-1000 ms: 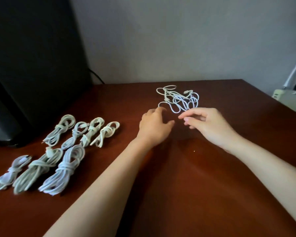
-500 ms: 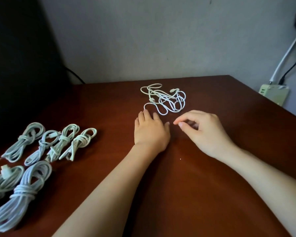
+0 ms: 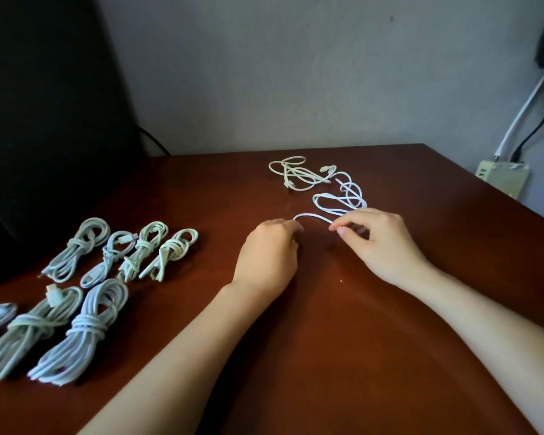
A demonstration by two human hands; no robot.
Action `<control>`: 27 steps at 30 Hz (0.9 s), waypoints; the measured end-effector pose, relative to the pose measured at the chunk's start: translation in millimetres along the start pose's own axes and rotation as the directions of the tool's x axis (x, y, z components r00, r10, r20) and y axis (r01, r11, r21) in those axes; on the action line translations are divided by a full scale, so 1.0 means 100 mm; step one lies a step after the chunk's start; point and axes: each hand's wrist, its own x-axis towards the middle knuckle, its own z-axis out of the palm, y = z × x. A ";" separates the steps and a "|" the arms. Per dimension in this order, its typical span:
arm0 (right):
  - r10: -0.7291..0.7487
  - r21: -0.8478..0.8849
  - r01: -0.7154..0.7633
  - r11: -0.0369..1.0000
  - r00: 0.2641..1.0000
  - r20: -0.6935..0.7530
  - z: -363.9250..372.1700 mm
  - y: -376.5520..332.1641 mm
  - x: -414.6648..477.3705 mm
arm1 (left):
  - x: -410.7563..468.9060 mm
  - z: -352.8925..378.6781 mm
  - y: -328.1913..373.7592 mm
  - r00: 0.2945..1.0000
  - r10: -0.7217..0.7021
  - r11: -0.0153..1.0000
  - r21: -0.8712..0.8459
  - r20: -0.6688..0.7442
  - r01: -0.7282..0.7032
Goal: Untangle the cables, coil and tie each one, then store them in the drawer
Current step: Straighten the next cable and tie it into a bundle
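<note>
Seven coiled and tied bundles (image 3: 85,287) already lie at the left of the table (image 3: 343,356), while two loose cables wait at the far side. We pinch the white cable (image 3: 338,204) with both hands: left hand (image 3: 269,255) closed on its end, right hand (image 3: 377,243) nipping it between thumb and forefinger. The thin cable (image 3: 299,175) beyond is untouched, and no drawer is in view, so we judge storing remains.

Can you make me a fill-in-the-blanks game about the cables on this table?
1. Both hands hold the same loose ____ cable.
2. The tied bundles lie on the person's ____ side.
3. The table is dark ____.
4. The left hand and right hand are ____ the loose cables.

Missing words: white; left; brown; nearer than
</note>
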 end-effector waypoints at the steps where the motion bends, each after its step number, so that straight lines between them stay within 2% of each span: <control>1: 0.003 -0.004 -0.003 1.000 0.999 -0.038 0.00 0.01 0.01 | -0.03 -0.01 0.00 1.000 -0.010 0.999 -0.035 -0.017 0.009; 5: 0.055 -0.041 -0.065 0.997 0.975 -0.216 0.00 0.08 0.05 | -0.12 -0.06 0.03 1.000 -0.004 0.992 -0.129 -0.012 0.002; 7: 0.120 -0.062 -0.138 0.989 0.965 -0.234 -0.03 0.11 0.06 | -0.16 -0.07 0.04 1.000 0.008 0.980 -0.198 -0.002 -0.008; 9: 0.225 -0.076 -0.237 0.969 0.964 -0.142 -0.06 0.12 0.07 | -0.19 -0.08 0.04 0.999 0.052 0.971 -0.235 -0.016 -0.054; 11: 0.335 -0.140 -0.327 0.935 0.942 0.036 -0.07 0.13 0.07 | -0.20 -0.08 0.03 0.991 0.126 0.966 -0.219 -0.053 -0.135; 13: 0.351 -0.284 -0.293 0.913 0.920 0.177 -0.06 0.12 0.06 | -0.19 -0.09 0.02 0.977 0.186 0.959 -0.195 -0.102 -0.203; 15: 0.273 -0.332 -0.186 0.925 0.932 0.237 -0.04 0.13 0.07 | -0.17 -0.11 0.00 0.960 0.222 0.952 -0.175 -0.169 -0.251; 18: 0.101 -0.205 -0.066 0.976 0.981 0.167 0.00 0.14 0.06 | -0.14 -0.11 -0.04 0.933 0.209 0.954 -0.148 -0.291 -0.260; 22: -0.051 -0.129 0.054 0.990 0.998 0.032 0.00 0.08 0.02 | -0.13 -0.11 -0.11 0.901 0.129 0.973 -0.123 -0.413 -0.196; 27: -0.236 -0.052 0.238 0.970 0.971 0.048 0.00 -0.12 -0.07 | -0.12 -0.12 -0.16 0.887 -0.039 0.986 -0.163 -0.459 -0.041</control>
